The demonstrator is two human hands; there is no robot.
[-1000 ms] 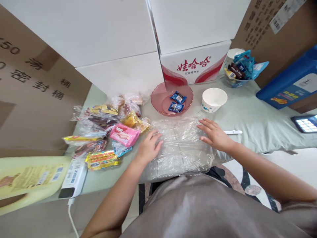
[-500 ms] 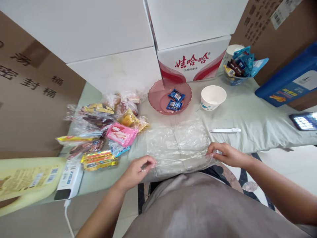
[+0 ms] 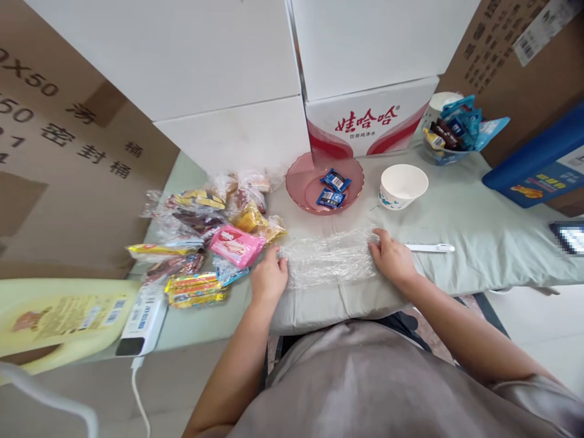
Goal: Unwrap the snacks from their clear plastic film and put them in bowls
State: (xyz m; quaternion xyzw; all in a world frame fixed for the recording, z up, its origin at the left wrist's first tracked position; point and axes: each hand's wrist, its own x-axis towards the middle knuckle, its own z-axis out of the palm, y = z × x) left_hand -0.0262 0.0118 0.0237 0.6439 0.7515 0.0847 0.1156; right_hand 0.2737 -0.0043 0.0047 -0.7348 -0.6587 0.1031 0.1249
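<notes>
A clear plastic bag [image 3: 329, 260], folded into a narrow band, lies on the pale green cloth [image 3: 460, 243] in front of me. My left hand [image 3: 269, 277] grips its left end with the fingers closed over the film. At the right end my right hand [image 3: 391, 258] presses down on the folded edge, fingers curled onto the plastic. Just beyond the bag stands a pink glass dish [image 3: 325, 185] holding two blue wrapped sweets [image 3: 334, 188].
A heap of wrapped snacks [image 3: 205, 237] lies left of my left hand, with a pink pack [image 3: 236, 244] nearest. A white paper bowl [image 3: 404, 185], a white pen [image 3: 431, 247], a bowl of blue packets [image 3: 456, 128], boxes behind, a yellow jug [image 3: 59, 313] and a power strip [image 3: 141, 319] surround.
The bag lay flat under both palms; I took its near edge and folded it away from me. It is now a narrow band held at both ends.
</notes>
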